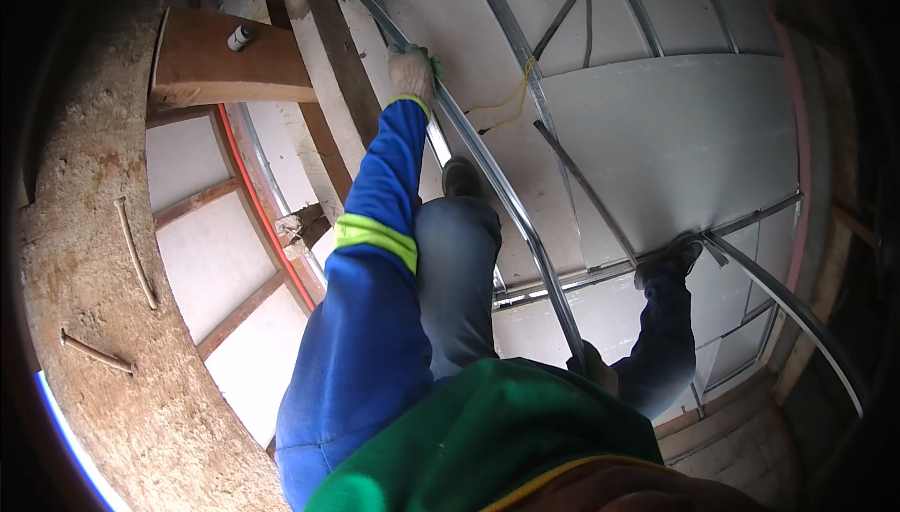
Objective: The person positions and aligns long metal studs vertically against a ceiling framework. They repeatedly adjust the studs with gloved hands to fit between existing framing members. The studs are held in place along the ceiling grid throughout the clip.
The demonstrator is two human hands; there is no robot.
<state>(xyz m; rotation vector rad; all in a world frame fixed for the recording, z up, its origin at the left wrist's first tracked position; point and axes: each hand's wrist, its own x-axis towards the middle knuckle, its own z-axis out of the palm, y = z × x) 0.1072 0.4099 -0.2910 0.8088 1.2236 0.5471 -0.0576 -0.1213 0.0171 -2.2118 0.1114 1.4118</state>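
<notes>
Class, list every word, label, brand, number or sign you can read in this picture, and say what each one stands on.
None can be read.
Small white cylinder on the brown beam: dark marks, too small to tell whether they are lettering.
Blue sleeve: a yellow-green band, no readable lettering.
Long metal strip and large white panel: nothing readable.
</notes>
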